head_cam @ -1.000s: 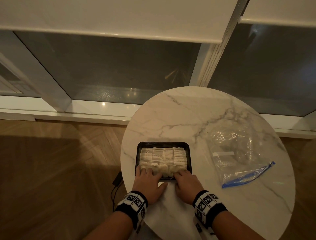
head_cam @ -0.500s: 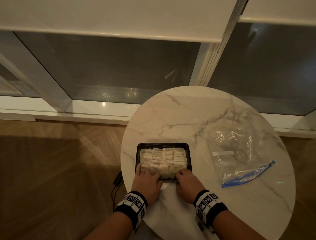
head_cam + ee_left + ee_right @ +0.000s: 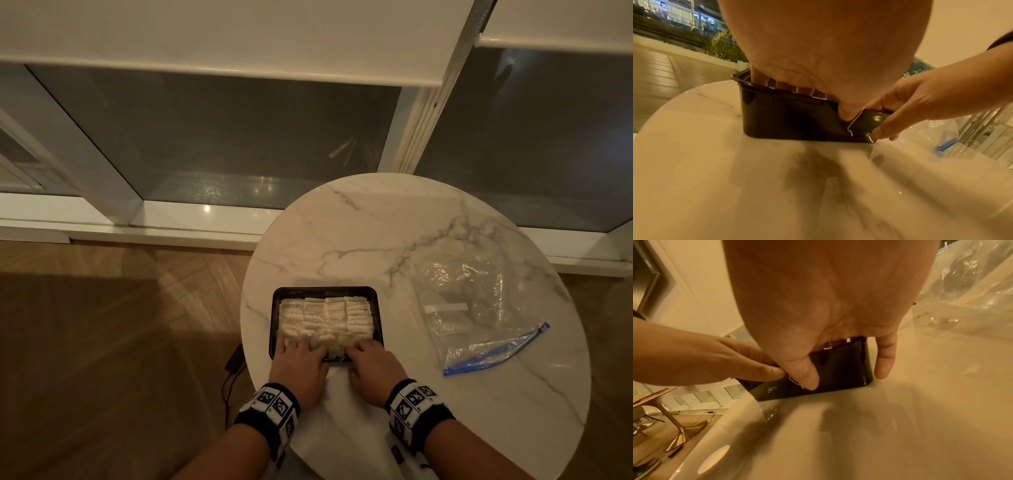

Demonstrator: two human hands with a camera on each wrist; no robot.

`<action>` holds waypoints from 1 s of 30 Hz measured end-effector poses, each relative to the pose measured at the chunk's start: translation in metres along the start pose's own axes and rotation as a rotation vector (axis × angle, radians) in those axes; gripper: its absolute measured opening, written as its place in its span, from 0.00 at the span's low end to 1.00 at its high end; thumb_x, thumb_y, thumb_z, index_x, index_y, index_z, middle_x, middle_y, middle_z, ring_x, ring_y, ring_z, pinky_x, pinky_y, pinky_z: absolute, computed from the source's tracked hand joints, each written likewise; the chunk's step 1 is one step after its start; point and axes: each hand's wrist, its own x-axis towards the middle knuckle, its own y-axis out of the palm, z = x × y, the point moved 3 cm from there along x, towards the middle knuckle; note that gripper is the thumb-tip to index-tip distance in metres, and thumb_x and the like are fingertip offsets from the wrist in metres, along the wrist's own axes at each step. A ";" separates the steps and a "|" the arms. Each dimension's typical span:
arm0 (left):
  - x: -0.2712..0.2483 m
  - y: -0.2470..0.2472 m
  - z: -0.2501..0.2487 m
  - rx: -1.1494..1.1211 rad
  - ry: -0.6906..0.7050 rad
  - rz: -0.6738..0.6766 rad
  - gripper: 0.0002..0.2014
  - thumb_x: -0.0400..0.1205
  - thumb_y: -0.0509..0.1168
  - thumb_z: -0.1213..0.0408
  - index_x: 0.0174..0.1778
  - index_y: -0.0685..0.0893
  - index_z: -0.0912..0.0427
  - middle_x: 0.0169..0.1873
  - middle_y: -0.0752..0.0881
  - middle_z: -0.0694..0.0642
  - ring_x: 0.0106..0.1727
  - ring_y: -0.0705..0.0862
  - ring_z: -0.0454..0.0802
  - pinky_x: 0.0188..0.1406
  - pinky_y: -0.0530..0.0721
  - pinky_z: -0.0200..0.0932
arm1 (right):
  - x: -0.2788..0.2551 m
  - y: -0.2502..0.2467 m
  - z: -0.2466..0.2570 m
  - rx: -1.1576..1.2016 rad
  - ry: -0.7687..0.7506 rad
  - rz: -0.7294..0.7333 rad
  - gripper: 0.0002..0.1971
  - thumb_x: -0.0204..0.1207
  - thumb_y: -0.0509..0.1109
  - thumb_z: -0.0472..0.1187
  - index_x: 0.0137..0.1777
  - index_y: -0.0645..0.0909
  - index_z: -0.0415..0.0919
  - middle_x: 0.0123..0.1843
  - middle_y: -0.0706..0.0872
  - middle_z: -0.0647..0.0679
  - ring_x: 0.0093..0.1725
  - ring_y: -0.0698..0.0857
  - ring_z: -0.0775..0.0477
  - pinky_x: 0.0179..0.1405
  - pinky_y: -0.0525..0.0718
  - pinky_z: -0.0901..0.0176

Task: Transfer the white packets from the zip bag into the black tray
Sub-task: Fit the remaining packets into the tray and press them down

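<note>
Two hands work the near edge of a glossy, rectangular black tray (image 3: 275, 318) with rounded corners, which sits on the round, veined marble counter (image 3: 376, 236). At the left, a dark cable (image 3: 227, 380) trails over the herringbone wood floor (image 3: 102, 342) beside the counter. Next, the left hand (image 3: 297, 365) reaches over the tray's near rim, fingers dipped among the packets and thumb against the outer wall; its grip is a pinch on the tray wall. Small, soft white packets (image 3: 325, 317) with thin strings fill the tray in tight rows. The right hand (image 3: 371, 366) mirrors this, fingers inside, thumb on the dark wall, little finger beside the corner. Compared with a second ago, both hands sit slightly further into the tray, and the tray and bag lie as before. Well apart to the right, the crinkled clear zip bag (image 3: 479, 308) with a blue closure strip lies flat, with no packets visible inside.
</note>
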 end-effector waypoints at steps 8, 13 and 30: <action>0.009 -0.002 0.005 -0.021 0.032 -0.019 0.11 0.82 0.60 0.59 0.61 0.79 0.47 0.60 0.83 0.53 0.63 0.80 0.57 0.64 0.75 0.57 | -0.001 -0.010 -0.001 -0.038 0.011 -0.112 0.18 0.82 0.56 0.47 0.69 0.78 0.53 0.66 0.81 0.50 0.67 0.78 0.44 0.61 0.76 0.50; 0.017 -0.005 0.009 -0.020 0.038 -0.021 0.12 0.81 0.62 0.60 0.60 0.79 0.47 0.60 0.82 0.53 0.63 0.80 0.57 0.64 0.76 0.57 | 0.004 -0.009 -0.002 -0.048 0.034 -0.071 0.19 0.83 0.54 0.48 0.71 0.77 0.53 0.67 0.81 0.48 0.68 0.78 0.43 0.63 0.78 0.48; 0.032 -0.007 -0.008 -0.026 0.124 0.013 0.19 0.83 0.59 0.64 0.70 0.76 0.50 0.68 0.78 0.54 0.71 0.74 0.58 0.70 0.68 0.56 | 0.019 -0.025 0.015 -0.131 0.101 -0.043 0.18 0.82 0.56 0.45 0.68 0.79 0.50 0.70 0.80 0.49 0.73 0.73 0.44 0.67 0.70 0.41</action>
